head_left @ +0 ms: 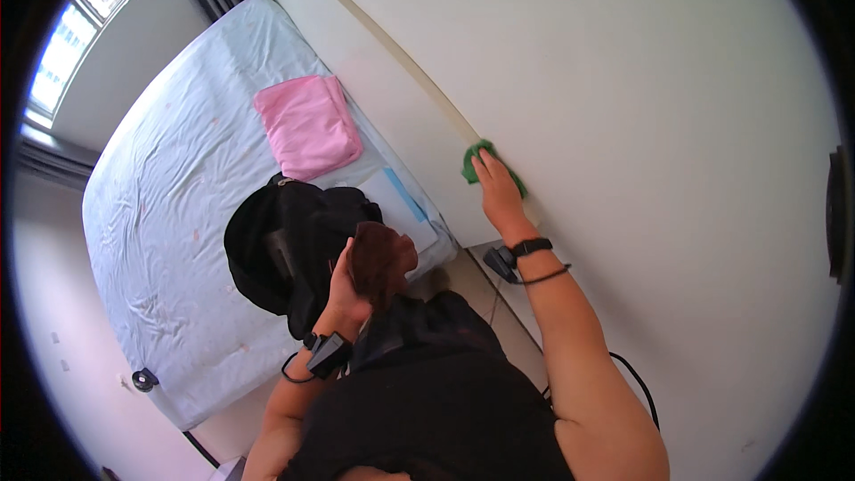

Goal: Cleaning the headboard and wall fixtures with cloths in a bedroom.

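Note:
My right hand (501,189) presses a crumpled green cloth (474,163) against the top edge of the white headboard (392,67), fingers laid over it. Low in front of my body, my left hand (343,289) holds a dark brown, floppy piece with a wavy edge (380,258). It looks like cloth or thin leather; its exact kind does not show. Just left of that hand, a black backpack (294,232) lies on the bed (151,214).
A folded pink cloth (307,125) and a white, blue-edged flat item (401,200) lie on the bed beside the headboard. The white wall (659,125) rises at the right. A black cable (639,379) hangs near my right elbow. A window (76,44) is at the far left.

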A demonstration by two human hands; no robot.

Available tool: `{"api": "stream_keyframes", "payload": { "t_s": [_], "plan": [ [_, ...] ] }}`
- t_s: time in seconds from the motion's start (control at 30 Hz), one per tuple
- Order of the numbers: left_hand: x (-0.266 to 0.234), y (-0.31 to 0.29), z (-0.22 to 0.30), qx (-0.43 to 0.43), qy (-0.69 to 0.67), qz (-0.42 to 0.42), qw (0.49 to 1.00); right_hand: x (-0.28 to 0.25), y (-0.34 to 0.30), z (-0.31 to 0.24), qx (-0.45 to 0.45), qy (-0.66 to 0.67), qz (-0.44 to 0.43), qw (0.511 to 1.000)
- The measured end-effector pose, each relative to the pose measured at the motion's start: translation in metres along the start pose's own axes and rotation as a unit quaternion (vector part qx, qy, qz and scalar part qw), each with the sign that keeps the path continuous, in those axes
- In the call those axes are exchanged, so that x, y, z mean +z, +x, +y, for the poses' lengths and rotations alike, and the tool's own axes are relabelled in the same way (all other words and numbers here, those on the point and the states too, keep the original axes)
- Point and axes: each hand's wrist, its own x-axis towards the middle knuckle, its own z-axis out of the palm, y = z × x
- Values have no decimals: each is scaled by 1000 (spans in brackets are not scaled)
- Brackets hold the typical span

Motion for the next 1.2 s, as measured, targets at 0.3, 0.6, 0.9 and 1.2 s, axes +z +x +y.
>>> {"api": "stream_keyframes", "payload": {
  "t_s": [0.3, 0.6, 0.9, 1.2],
  "plan": [
    [-4, -3, 10, 2, -25, -24, 999, -19, -40, -3, 11, -71, -47, 996],
    [3, 9, 13, 6, -86, -64, 994, 26, 71, -13, -59, -54, -17, 997],
    [23, 46, 21, 83, -74, 36, 993, 74, 182, -11, -101, 5, -2, 995],
    [33, 58, 35, 108, -75, 51, 990, 49, 149, -14, -39, 13, -10, 999]
  ]
}}
